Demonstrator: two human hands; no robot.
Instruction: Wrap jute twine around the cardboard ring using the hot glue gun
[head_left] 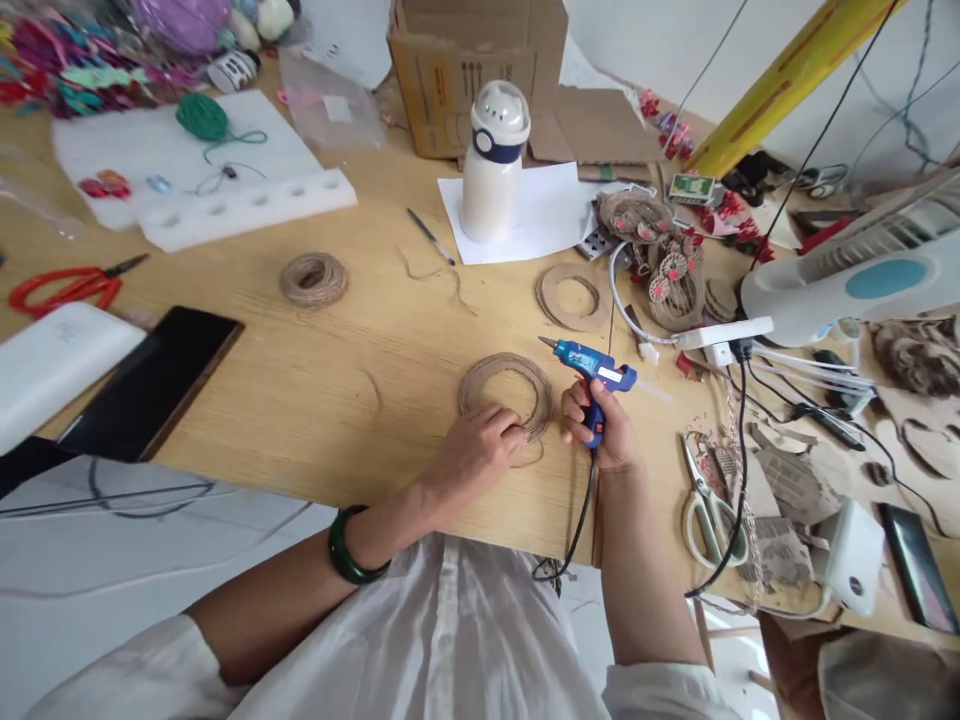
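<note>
My right hand [606, 425] is wrapped around the handle of a blue glue gun [592, 368], whose nozzle points left over the table. Beneath my left hand [484, 445] lies a flat ring covered in brown twine [472, 385]. The left fingers are curled together on its near edge, and they hide that part. A loose end of twine [536, 458] curves out beside these fingers. Behind the glue gun rests a bare cardboard ring [551, 298]. Farther left is a coil of brown twine [313, 280].
A white bottle [491, 190] stands on paper behind the rings. Cream-handled scissors [705, 520], cardboard scraps and cables crowd the right side. On the left are a black phone [161, 375], red-handled scissors [67, 288] and white foam [247, 215]. The glue gun's cord [585, 510] hangs over the front edge.
</note>
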